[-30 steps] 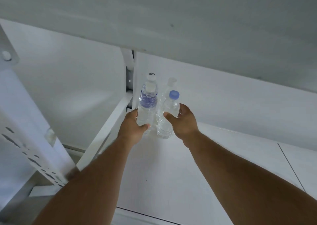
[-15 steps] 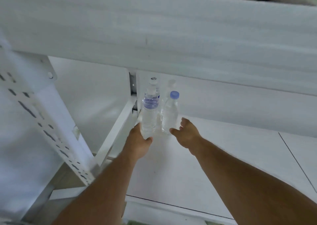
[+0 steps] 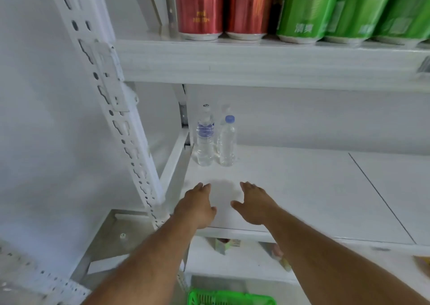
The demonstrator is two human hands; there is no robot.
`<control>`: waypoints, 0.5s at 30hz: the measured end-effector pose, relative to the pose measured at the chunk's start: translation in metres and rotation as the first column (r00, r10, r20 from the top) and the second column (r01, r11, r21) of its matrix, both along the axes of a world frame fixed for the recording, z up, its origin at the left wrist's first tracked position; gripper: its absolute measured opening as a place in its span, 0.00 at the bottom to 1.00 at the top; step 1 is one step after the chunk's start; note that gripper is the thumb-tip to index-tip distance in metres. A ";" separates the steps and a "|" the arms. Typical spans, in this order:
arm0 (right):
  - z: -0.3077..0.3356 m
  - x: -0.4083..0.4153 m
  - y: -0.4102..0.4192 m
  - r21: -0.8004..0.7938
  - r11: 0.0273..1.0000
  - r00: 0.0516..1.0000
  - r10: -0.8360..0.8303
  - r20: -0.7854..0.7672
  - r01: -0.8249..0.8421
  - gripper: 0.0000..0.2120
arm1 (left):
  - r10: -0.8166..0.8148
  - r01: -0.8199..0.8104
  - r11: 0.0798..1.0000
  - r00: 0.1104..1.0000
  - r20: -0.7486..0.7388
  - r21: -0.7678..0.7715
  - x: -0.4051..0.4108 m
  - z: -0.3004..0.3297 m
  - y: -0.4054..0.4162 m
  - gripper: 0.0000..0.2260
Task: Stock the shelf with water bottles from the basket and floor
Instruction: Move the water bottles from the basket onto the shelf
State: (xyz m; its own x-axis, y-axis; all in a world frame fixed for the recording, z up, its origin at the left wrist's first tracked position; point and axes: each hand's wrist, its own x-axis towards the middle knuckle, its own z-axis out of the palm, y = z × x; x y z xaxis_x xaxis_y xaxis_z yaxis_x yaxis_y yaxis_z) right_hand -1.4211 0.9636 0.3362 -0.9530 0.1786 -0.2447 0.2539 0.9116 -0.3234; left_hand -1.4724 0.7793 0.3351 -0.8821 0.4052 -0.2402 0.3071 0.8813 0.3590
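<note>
At the back left corner of the middle shelf (image 3: 302, 188), two water bottles stand upright and close together: the one with the blue label (image 3: 205, 139) nearest the corner post, the blue-capped bottle (image 3: 226, 142) just to its right (a third, paler bottle may stand behind them, but it is too faint to be sure). Those count as stocked, and the rest of the shelf board is bare, so I judge the task barely begun. The green basket (image 3: 230, 299) shows only its rim at the bottom edge, and its contents are hidden; no floor bottles are in view. The left hand (image 3: 197, 206) and right hand (image 3: 253, 203) hover over the shelf's front part, well short of the bottles, fingers straight and relaxed, palms facing each other, apart, holding and touching nothing.
</note>
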 end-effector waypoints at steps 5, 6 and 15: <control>-0.003 0.039 -0.007 0.046 0.995 0.996 0.090 0.012 -0.090 0.38 | -0.018 0.016 0.998 0.999 -0.037 -0.055 0.045 0.011 -0.005 0.32; -0.003 0.047 -0.008 0.035 0.995 0.995 0.096 0.006 -0.097 0.38 | -0.011 0.009 0.998 0.999 -0.041 -0.061 0.054 0.012 -0.005 0.32; -0.025 0.141 0.003 -0.055 0.987 0.987 0.149 -0.068 -0.152 0.33 | -0.010 0.010 0.996 1.000 -0.001 -0.087 0.149 -0.014 0.007 0.28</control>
State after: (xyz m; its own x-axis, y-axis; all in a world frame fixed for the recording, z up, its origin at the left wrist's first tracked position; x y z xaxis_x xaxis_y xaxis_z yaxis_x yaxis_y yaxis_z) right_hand -1.2805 0.9667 0.3110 -0.9818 0.0190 -0.1890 0.0927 0.9165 -0.3893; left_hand -1.3235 0.7861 0.3211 -0.8785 0.3920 -0.2732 0.3169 0.9059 0.2809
